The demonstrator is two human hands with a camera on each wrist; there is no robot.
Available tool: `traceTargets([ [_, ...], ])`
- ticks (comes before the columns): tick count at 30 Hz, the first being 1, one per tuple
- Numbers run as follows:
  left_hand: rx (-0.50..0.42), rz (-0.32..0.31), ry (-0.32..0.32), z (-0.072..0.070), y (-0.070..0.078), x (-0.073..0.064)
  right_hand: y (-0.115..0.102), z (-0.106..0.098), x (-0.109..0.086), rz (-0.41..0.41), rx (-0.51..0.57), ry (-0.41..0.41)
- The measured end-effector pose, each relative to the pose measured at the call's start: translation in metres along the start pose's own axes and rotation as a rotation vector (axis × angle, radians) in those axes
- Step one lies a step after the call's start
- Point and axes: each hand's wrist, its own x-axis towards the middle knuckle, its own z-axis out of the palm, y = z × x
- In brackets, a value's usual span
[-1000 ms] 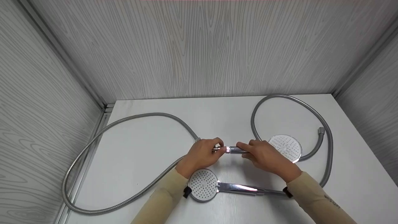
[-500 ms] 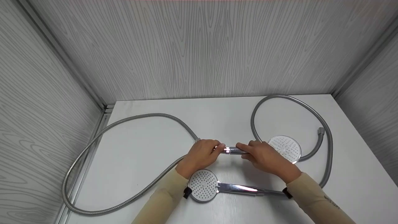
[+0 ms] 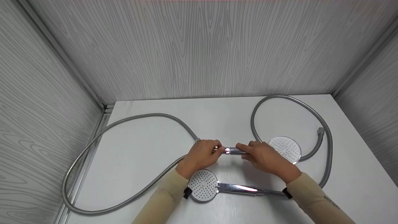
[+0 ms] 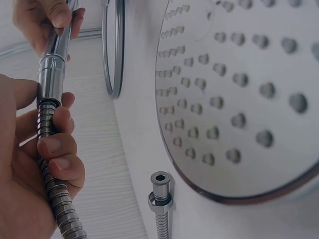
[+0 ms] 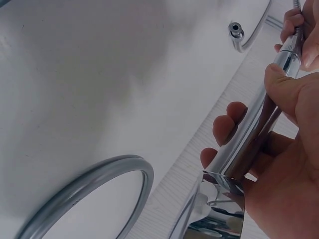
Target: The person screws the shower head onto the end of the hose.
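My left hand (image 3: 200, 157) curls its fingers round the ribbed metal shower hose (image 4: 62, 206), with the thumb at the chrome connector (image 4: 51, 82). That connector lines up end to end with the handle of a chrome shower head (image 3: 284, 148). My right hand (image 3: 267, 157) grips this handle (image 5: 249, 132), its thumb lying along the near side. The white spray face points up, partly covered by the right hand in the head view. Below the hands lies a second shower head (image 3: 203, 185), its dotted face right beside the left wrist.
The ribbed hose loops across the left of the white table (image 3: 130, 168), its other end fitting (image 4: 160, 186) lying behind the left hand. A smooth grey hose (image 3: 329, 149) curves round the right side, ending in a nut (image 3: 321, 130). Wood-grain panels (image 3: 199, 49) enclose the table.
The left thumb and fingers have shifted round the connector, first spread apart, then closer over it. My right hand keeps its grip on the handle, and the other things lie as before.
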Motion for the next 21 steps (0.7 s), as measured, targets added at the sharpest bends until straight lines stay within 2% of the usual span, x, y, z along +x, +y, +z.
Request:
traceTargets([
  [21, 0.001, 0.055, 0.000, -0.0012, -0.0020, -0.0016, -0.0005, -0.0022, -0.0010, 0.008, 0.026, -0.028],
])
